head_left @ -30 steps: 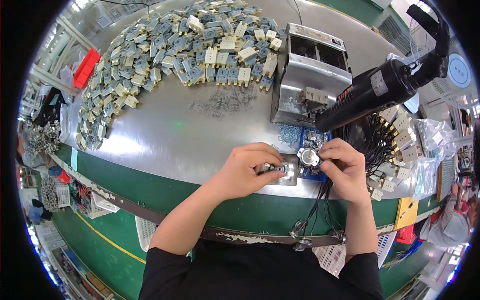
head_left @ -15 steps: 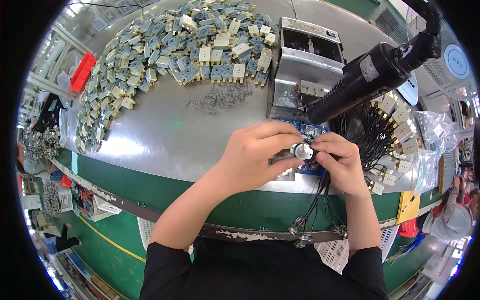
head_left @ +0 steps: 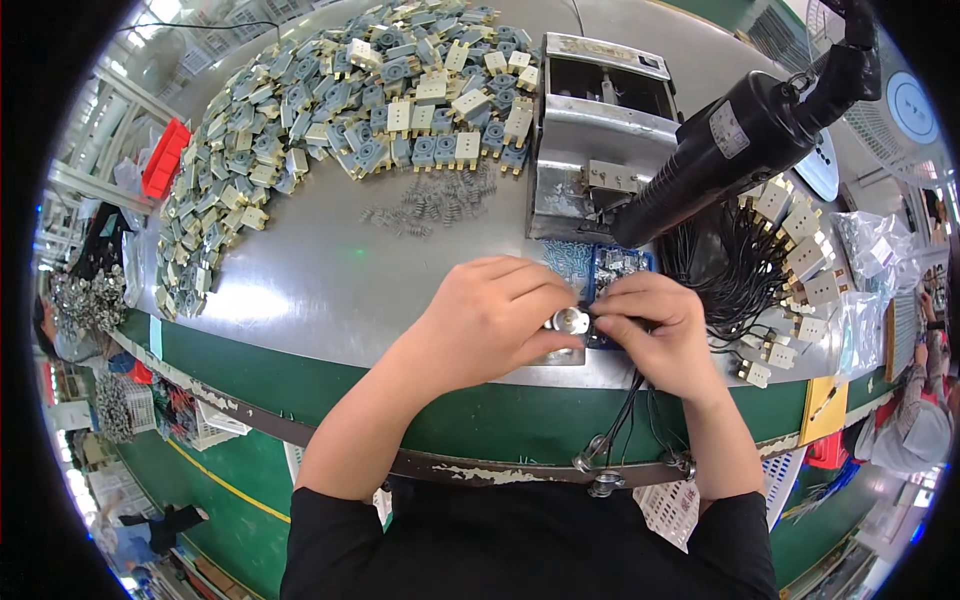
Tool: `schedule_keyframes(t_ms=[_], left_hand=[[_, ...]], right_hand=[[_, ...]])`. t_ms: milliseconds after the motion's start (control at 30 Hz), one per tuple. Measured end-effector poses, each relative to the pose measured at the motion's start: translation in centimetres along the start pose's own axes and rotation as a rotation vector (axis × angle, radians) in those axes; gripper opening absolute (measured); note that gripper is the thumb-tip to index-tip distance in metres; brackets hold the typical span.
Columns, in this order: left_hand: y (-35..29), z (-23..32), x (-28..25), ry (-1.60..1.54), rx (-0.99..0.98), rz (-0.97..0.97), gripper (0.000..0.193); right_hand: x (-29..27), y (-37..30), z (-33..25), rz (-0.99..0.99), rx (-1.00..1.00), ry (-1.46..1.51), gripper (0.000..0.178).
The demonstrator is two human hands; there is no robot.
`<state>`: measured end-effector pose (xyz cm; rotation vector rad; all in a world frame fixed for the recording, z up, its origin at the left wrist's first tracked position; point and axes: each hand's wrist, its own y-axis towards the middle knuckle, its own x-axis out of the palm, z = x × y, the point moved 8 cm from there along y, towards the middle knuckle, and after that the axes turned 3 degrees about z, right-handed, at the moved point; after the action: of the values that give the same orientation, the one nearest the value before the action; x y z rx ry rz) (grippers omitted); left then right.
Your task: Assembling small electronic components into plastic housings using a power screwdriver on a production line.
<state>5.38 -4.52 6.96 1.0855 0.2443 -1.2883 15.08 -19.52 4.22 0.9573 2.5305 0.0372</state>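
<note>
My left hand (head_left: 495,312) is closed around a small round metal socket (head_left: 570,321), held with its opening facing up. Pinched together, the fingertips of my right hand (head_left: 662,330) meet the socket's right side; whatever lies between them is hidden. Black wires (head_left: 628,410) run down below my right hand over the table's front edge. Round metal parts (head_left: 597,452) hang at their lower ends. Just beyond my fingers are a blue tray (head_left: 625,262) of small metal pieces and a patch of small screws (head_left: 568,258).
Grey and cream blocks (head_left: 400,110) form a big heap at the back left, with loose springs (head_left: 435,200) before it. A metal fixture (head_left: 600,140) and a tilted black cylinder (head_left: 720,150) stand behind my hands. Cream blocks with black cables (head_left: 735,270) and plastic bags (head_left: 870,260) lie right.
Both hands have shifted a little left and slightly nearer with the socket. It has tilted, and the dark ring seen around it before no longer shows.
</note>
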Motion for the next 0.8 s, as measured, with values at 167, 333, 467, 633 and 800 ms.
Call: schedule_keyframes(t_ms=[167,333,467,633,800], left_hand=[[-2.2,-0.8,1.2,0.034,-0.025,0.010,0.039],[-3.6,-1.9,2.3,-0.011,-0.083,0.045,0.038],[-3.9,-2.5,3.1,-0.240,-0.215,0.059,0.036],[-4.1,-3.3,3.5,-0.396,-0.273,0.032,0.036],[-3.7,-3.2,3.4,-0.389,-0.267,0.002,0.034]], right_hand=[[1.8,-0.5,-0.5,-0.024,-0.157,-0.171,0.022],[2.5,-0.7,-0.3,-0.082,-0.221,-0.238,0.027],[2.7,-0.9,-0.6,-0.101,-0.277,-0.296,0.029],[3.0,-1.0,-1.0,-0.156,-0.292,-0.334,0.035],[3.2,-1.0,-1.6,-0.183,-0.281,-0.386,0.033]])
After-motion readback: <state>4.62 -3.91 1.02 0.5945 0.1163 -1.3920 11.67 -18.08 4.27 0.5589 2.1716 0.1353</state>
